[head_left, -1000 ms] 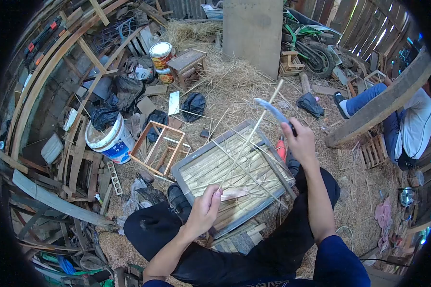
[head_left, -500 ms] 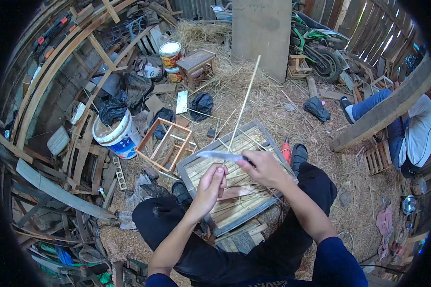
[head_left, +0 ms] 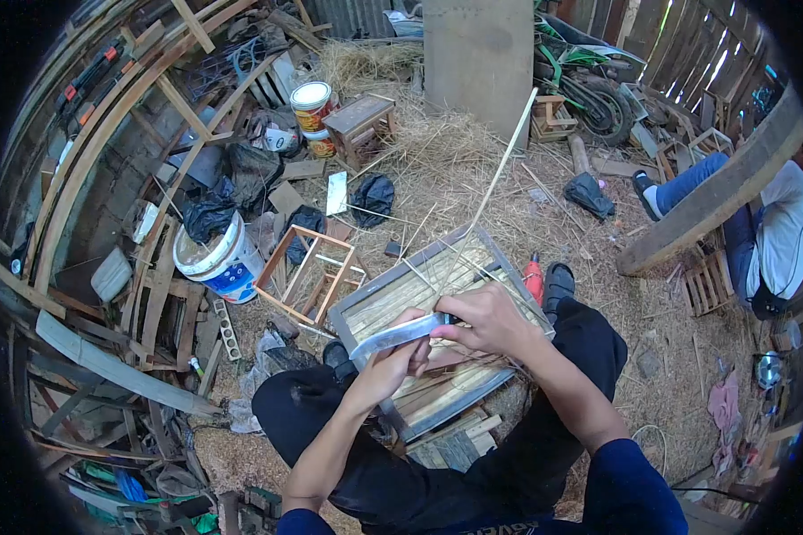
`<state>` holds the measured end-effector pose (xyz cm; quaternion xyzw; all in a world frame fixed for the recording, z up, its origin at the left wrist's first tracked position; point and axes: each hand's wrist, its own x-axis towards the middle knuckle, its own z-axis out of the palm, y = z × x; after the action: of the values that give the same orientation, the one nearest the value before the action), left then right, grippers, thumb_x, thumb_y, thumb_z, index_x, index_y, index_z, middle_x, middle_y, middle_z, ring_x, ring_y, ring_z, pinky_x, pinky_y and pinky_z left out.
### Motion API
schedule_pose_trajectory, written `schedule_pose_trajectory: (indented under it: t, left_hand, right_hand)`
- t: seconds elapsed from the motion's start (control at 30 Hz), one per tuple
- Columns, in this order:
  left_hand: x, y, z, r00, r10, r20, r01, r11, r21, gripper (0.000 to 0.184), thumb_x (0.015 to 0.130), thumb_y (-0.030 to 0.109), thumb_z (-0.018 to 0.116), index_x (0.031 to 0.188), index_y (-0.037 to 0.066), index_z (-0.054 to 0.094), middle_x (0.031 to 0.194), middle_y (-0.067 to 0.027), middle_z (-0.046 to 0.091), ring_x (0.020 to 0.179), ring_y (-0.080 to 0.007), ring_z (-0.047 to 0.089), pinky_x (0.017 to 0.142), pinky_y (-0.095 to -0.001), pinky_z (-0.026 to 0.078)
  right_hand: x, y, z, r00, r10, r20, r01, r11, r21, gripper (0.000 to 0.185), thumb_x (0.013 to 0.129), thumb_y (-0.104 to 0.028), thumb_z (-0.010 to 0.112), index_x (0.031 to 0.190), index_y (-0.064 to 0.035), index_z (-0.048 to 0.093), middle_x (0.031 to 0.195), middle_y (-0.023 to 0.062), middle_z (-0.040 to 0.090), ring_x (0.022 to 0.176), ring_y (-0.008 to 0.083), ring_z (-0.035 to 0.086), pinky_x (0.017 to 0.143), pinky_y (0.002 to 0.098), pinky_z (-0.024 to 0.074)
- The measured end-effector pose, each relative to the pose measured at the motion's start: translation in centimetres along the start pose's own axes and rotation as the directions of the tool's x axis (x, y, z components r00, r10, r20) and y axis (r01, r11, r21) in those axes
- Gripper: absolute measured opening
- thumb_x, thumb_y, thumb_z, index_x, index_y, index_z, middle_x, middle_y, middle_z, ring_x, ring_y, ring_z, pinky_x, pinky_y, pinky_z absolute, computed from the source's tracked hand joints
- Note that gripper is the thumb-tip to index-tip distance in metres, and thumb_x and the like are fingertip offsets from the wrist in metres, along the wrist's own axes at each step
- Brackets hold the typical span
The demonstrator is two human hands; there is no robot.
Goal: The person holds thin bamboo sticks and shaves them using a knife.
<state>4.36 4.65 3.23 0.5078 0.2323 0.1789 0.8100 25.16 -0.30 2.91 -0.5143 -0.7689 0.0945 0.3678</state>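
Note:
My right hand (head_left: 492,319) is wrapped round the dark handle of a knife (head_left: 391,338). Its broad blade points left and lies across my left hand (head_left: 385,367). Closed fingers of the left hand grip the near end of a long thin bamboo strip (head_left: 501,169), partly hidden behind the blade and hands. Away from me the strip rises to the upper right, slightly bent. Beneath both hands is a slatted panel in a grey frame (head_left: 459,406), with loose thin strips on it.
A small wooden frame (head_left: 281,294) and white bucket (head_left: 241,259) stand left. A red tool (head_left: 533,278) lies by my right foot. Another person (head_left: 781,223) sits at right behind a curved beam (head_left: 714,201). Straw (head_left: 455,147) litters the floor.
The knife has come down and left, from above the left hand to across it, its tip now lower. The strip's far end has swung to the right.

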Motion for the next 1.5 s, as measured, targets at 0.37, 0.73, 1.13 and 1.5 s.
schedule_pose_trajectory:
  t: [0.37,0.73,1.13,1.5]
  left_hand:
    - [-2.9,-2.3,1.2,0.964,-0.202,0.174,0.214,0.976,-0.051,0.026,0.107,0.034,0.041,0.100,0.009,0.045,0.066,0.0033,0.035,0.054,-0.0072,0.031,0.047,-0.0237,0.026]
    - [-2.1,-1.6,-2.4,0.974,-0.167,-0.153,0.147,0.980,-0.132,0.021,0.107,0.029,0.042,0.099,0.010,0.048,0.072,0.0060,0.033,0.057,-0.0040,0.026,0.050,-0.0210,0.024]
    - [1.2,-1.5,-0.2,0.965,0.180,-0.192,-0.095,0.919,0.382,0.012,0.106,0.022,0.043,0.104,0.010,0.048,0.071,0.0052,0.039,0.058,-0.0040,0.034,0.051,-0.0223,0.028]
    - [0.2,0.1,-0.2,0.985,0.161,-0.068,-0.102,0.845,0.524,0.009,0.103,0.014,0.046,0.106,0.006,0.050,0.074,0.0029,0.042,0.065,-0.0060,0.038,0.058,-0.0233,0.033]
  right_hand:
    - [-2.8,6.2,-7.0,0.781,0.432,-0.451,-0.483,0.876,0.003,0.028,0.096,-0.034,0.061,0.095,-0.0059,0.064,0.064,0.0156,0.059,0.056,0.0315,0.061,0.052,0.0386,0.0430]
    - [-3.0,3.9,-3.1,0.940,0.294,-0.174,-0.316,0.942,-0.114,0.027,0.095,-0.034,0.062,0.096,-0.0069,0.062,0.068,0.0143,0.061,0.060,0.0328,0.063,0.055,0.0407,0.0458]
    - [-0.1,0.3,2.5,0.992,0.123,0.012,-0.124,0.988,0.095,0.034,0.096,-0.040,0.059,0.088,-0.0074,0.058,0.059,0.0146,0.058,0.054,0.0345,0.061,0.050,0.0429,0.0455]
    - [0.5,1.1,1.0,0.998,-0.060,-0.006,0.061,0.996,0.059,0.040,0.087,-0.048,0.068,0.079,-0.0093,0.063,0.055,0.0095,0.055,0.050,0.0297,0.059,0.047,0.0392,0.0434]
